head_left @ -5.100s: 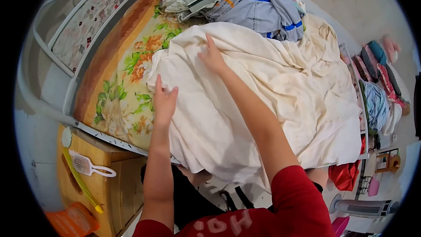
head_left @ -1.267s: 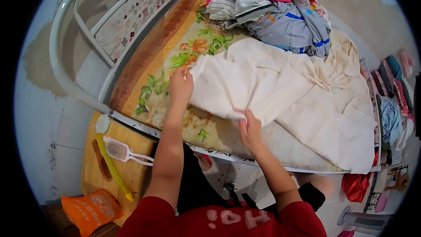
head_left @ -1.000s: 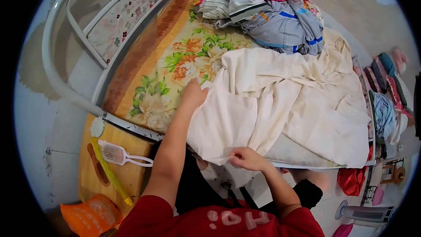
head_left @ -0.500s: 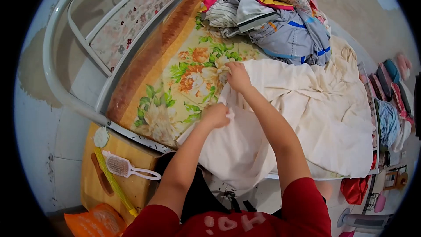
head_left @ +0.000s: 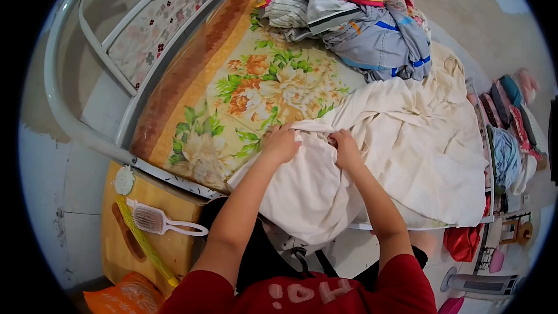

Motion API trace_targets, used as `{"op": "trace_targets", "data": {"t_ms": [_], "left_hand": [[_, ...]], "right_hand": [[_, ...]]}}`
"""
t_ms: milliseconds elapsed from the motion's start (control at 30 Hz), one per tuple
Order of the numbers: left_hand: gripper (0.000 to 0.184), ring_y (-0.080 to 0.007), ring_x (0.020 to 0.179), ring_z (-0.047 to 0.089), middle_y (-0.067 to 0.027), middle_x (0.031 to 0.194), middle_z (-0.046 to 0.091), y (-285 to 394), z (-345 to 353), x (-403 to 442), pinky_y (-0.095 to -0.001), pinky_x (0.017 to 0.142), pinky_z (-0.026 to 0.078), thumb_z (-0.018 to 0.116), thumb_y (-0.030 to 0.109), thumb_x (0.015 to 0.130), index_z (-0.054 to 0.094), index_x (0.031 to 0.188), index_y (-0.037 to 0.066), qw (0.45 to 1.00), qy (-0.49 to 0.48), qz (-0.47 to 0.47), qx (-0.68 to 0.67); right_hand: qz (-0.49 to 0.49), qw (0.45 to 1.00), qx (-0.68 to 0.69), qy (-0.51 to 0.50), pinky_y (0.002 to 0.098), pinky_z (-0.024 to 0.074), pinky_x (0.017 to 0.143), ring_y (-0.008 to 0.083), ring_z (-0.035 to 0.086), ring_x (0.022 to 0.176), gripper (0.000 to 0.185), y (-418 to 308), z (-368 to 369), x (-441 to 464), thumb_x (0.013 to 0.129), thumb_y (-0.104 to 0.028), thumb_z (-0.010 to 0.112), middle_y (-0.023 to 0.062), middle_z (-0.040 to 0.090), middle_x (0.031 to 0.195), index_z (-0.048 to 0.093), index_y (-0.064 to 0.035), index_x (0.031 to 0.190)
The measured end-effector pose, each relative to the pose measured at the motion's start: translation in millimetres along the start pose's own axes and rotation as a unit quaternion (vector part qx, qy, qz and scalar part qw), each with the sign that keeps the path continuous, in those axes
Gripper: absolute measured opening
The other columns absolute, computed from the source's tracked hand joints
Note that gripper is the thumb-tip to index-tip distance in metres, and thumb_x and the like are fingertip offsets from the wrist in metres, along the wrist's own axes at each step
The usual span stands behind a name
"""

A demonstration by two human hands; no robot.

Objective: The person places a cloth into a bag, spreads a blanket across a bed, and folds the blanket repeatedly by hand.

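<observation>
A cream-white cloth [head_left: 407, 145], wrinkled and partly bunched, covers the right part of a floral mattress [head_left: 290, 90] and hangs over its near edge. My left hand [head_left: 281, 144] is closed on the cloth's upper left edge. To its right, my right hand [head_left: 347, 150] also grips the cloth, its fingers curled into a fold. Between the two hands the fabric gathers in a loose ridge. What kind of cloth it is, a sheet or a cover, I cannot tell.
A heap of clothes and bedding [head_left: 372, 29] lies at the mattress's far side. White metal bed rails [head_left: 87, 134] rise at left. On a wooden stool [head_left: 174, 250] lie a white hairbrush [head_left: 152, 220] and a brown comb [head_left: 129, 232]. A tower fan [head_left: 482, 284] is at lower right.
My right hand has come down and to the right, drawing the cloth's far corner back off the floral pattern. The left hand keeps its hold. The whole view has shifted slightly.
</observation>
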State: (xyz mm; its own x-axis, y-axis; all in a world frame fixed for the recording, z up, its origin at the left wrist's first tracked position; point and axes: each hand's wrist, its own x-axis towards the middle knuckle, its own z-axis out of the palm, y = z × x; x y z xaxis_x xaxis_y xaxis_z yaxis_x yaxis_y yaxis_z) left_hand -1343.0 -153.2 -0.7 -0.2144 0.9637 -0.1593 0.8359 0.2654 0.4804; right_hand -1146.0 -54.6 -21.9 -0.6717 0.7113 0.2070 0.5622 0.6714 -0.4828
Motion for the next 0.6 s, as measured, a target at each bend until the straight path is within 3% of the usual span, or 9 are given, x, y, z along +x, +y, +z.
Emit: {"op": "trace_targets", "data": {"t_ms": [100,133,200,233,300,333,400,500,600], "left_hand": [[0.036,-0.0302,0.116,0.043,-0.0124,0.129,0.045,3.2,-5.9,-10.0,-0.0404,0.094,0.038,0.06,0.021,0.081,0.058,0.11,0.0,0.988,0.068,0.117,-0.068],[0.036,-0.0302,0.116,0.043,-0.0124,0.129,0.045,5.0,-8.1,-14.9,-0.0404,0.094,0.038,0.06,0.021,0.081,0.058,0.11,0.0,0.988,0.067,0.119,-0.067],[0.026,-0.0259,0.102,0.054,-0.0123,0.111,0.058,10.5,-14.9,-24.8,-0.034,0.086,0.044,0.06,0.012,0.081,0.062,0.104,0.0,0.939,0.04,0.269,-0.212],[0.026,-0.0259,0.102,0.054,-0.0123,0.111,0.058,14.9,-20.6,-31.0,-0.034,0.086,0.044,0.06,0.012,0.081,0.062,0.104,0.0,0.939,0.04,0.27,-0.21],[0.018,-0.0206,0.086,0.06,-0.0107,0.093,0.064,23.5,-33.5,-43.6,-0.0276,0.077,0.047,0.061,0.005,0.079,0.065,0.096,0.0,0.91,-0.136,0.224,-0.321],[0.013,-0.0159,0.078,0.061,-0.0078,0.082,0.065,25.7,-34.3,-49.0,-0.0257,0.072,0.048,0.062,0.002,0.077,0.067,0.09,0.001,0.897,-0.129,0.219,-0.363],[0.014,-0.016,0.079,0.061,-0.0075,0.082,0.065,23.3,-36.1,-49.8,-0.0257,0.073,0.048,0.061,0.0,0.077,0.067,0.089,0.001,0.893,-0.168,0.201,-0.365],[0.015,-0.0166,0.08,0.061,-0.0074,0.081,0.065,19.0,-37.0,-50.7,-0.0261,0.072,0.048,0.058,-0.002,0.076,0.067,0.088,0.002,0.89,-0.206,0.2,-0.355],[0.017,-0.0184,0.079,0.061,-0.0091,0.081,0.065,7.5,-38.4,-50.4,-0.0276,0.072,0.047,0.055,-0.001,0.074,0.067,0.085,0.002,0.905,-0.197,0.222,-0.304]], "right_hand": [[0.103,0.992,0.038,-0.067,0.0415,0.0447,0.072,0.0364,0.055,0.081,0.022,-0.2,-12.8,1.9,0.076,-0.014,0.055,0.0196,0.057,0.086,0.062,-0.0008,0.093],[0.104,0.992,0.038,-0.065,0.0415,0.0447,0.072,0.0364,0.055,0.081,0.022,2.0,-16.3,8.6,0.076,-0.014,0.055,0.0196,0.057,0.086,0.062,-0.0008,0.093],[0.156,0.988,-0.014,0.012,0.0429,0.0451,0.071,0.0377,0.057,0.078,0.023,9.8,-24.6,35.1,0.078,-0.015,0.053,0.0218,0.059,0.086,0.062,-0.0012,0.094],[0.157,0.987,-0.014,0.014,0.0429,0.0451,0.071,0.0377,0.057,0.078,0.023,14.8,-24.4,46.9,0.078,-0.015,0.053,0.0218,0.059,0.086,0.062,-0.0012,0.094],[0.13,0.972,0.089,0.176,0.0422,0.0464,0.074,0.0365,0.059,0.081,0.026,22.8,-22.5,70.1,0.078,-0.017,0.053,0.0224,0.06,0.084,0.06,0.0014,0.096],[0.13,0.972,0.089,0.177,0.0422,0.0464,0.074,0.0365,0.059,0.081,0.026,19.5,-25.5,79.0,0.078,-0.017,0.053,0.0224,0.06,0.084,0.06,0.0014,0.096],[0.298,0.954,-0.011,-0.028,0.0408,0.0473,0.078,0.0361,0.06,0.086,0.034,13.0,-28.6,89.7,0.076,-0.019,0.057,0.0226,0.061,0.086,0.055,0.005,0.1],[0.257,0.947,-0.193,-0.007,0.0416,0.0472,0.081,0.038,0.059,0.091,0.041,17.4,-26.0,77.7,0.074,-0.02,0.061,0.0231,0.06,0.091,0.05,0.0068,0.102],[0.306,0.939,-0.15,0.053,0.0428,0.0467,0.082,0.0402,0.057,0.093,0.039,47.2,-26.9,85.0,0.073,-0.018,0.062,0.0231,0.059,0.096,0.048,0.0048,0.101]]}}
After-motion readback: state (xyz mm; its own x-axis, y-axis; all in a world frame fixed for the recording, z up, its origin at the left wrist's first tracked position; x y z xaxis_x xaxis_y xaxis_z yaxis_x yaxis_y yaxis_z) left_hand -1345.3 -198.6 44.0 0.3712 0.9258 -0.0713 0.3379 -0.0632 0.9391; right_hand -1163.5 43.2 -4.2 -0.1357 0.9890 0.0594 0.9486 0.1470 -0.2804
